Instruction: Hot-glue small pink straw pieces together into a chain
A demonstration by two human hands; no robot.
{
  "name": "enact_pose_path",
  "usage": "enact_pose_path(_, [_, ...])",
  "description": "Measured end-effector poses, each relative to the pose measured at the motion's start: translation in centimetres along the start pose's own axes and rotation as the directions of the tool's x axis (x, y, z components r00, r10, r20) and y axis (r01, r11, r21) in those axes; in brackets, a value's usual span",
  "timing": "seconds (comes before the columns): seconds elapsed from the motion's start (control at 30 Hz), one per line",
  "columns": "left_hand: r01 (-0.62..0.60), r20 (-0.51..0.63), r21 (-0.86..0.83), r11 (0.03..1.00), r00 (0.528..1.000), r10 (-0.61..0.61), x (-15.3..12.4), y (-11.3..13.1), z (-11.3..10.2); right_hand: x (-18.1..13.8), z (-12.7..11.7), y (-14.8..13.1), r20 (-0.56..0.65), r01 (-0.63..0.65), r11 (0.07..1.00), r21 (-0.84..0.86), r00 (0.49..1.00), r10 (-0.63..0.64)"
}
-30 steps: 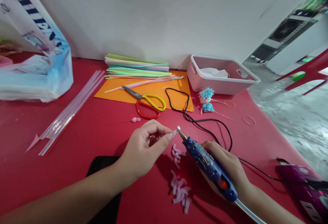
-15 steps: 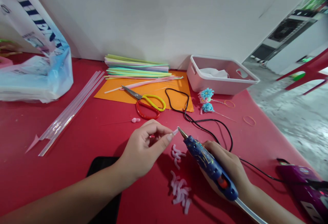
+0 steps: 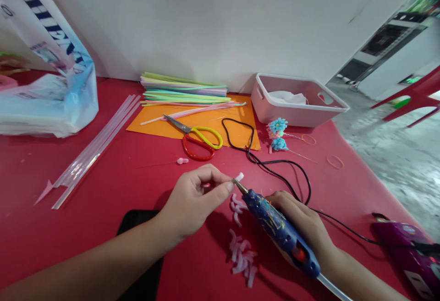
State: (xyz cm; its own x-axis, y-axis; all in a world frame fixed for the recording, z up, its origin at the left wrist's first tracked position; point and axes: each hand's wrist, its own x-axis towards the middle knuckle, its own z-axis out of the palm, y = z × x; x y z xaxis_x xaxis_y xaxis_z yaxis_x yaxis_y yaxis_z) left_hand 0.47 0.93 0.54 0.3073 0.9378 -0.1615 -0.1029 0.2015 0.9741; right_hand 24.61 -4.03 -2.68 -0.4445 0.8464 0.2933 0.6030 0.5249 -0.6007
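Between thumb and forefinger, my left hand (image 3: 195, 200) pinches a short pale pink piece of pipe cleaner (image 3: 239, 176). My right hand (image 3: 302, 220) is wrapped round a blue hot glue gun (image 3: 275, 225) with a clear glue stick (image 3: 333, 287) in its back end. The metal nozzle meets the pink piece close to my left fingertips. Under the nozzle and nearer to me lie two small heaps of cut pink pipe cleaner pieces (image 3: 242, 257). Left of them, a black phone-like slab (image 3: 140, 264) is partly hidden by my left forearm.
Scissors (image 3: 199, 140) lie partly on an orange sheet (image 3: 154, 126), with colourful pipe cleaners (image 3: 185, 92) behind. Glue sticks (image 3: 96, 149) and a plastic bag (image 3: 51, 103) are left. Right are a pink basket (image 3: 292, 108), blue flowers (image 3: 278, 133), a black cord (image 3: 275, 165) and a purple power strip (image 3: 402, 250).
The glue gun's nozzle has shifted left and slightly down, from the tip of the pink piece to beside my left fingertips. The piece now points more up and right.
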Motion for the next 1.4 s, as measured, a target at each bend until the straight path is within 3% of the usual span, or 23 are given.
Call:
enact_pose_path(0.4, [0.032, 0.017, -0.044, 0.999, 0.999, -0.032, 0.16, 0.04, 0.00, -0.26, 0.04, 0.04, 0.002, -0.003, 1.000, 0.012, 1.000, 0.003])
enact_pose_path(0.67, [-0.027, 0.005, 0.029, 0.999, 1.000, 0.027, 0.15, -0.14, -0.08, -0.12, -0.02, -0.11, -0.035, 0.010, 1.000, -0.014, 0.999, -0.010])
enact_pose_path(0.9, [-0.136, 0.003, 0.199, 0.970, 0.990, 0.138, -0.30, -0.33, -0.23, 0.11, -0.02, -0.12, -0.053, 0.033, 0.997, -0.063, 0.998, -0.036])
enact_pose_path(1.4, [-0.206, 0.000, 0.258, 0.944, 0.977, 0.213, -0.21, -0.74, -0.46, -0.18, -0.09, -0.03, -0.056, 0.029, 0.999, -0.024, 0.998, -0.030])
